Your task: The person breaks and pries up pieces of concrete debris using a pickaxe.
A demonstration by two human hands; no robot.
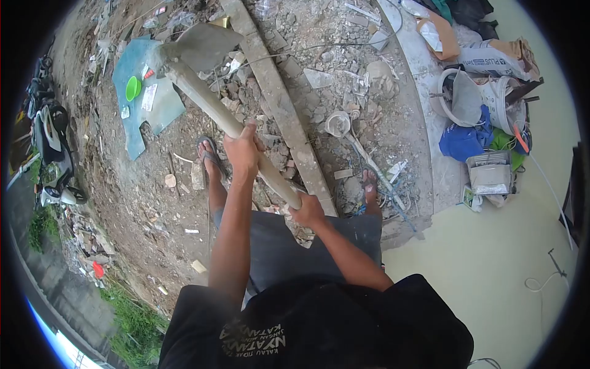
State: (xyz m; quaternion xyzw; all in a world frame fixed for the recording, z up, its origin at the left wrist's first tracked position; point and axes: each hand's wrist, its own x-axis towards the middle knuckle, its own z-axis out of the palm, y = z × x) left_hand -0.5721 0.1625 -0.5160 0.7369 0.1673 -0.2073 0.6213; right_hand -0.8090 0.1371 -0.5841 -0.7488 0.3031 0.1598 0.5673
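Note:
A hoe (206,101) with a pale wooden handle slants across the view, held by both my hands. My left hand (243,150) wraps round the middle of the handle. Lower down, near the handle's end, my right hand (307,212) is closed on it. The wide grey hoe blade (206,48) is at the upper left, overlapping broken rubble and the edge of a bluish sheet (132,101) in this view. Between my sandalled feet runs a long board (279,98), with rubble (307,80) on both sides of it.
A long-handled scoop (338,125) lies on the rubble by my right foot. White buckets (507,101), a cement sack (498,58) and a blue cloth (461,141) sit along the right wall. A green bowl (133,88) rests on the sheet. Motorcycles (55,147) stand far left.

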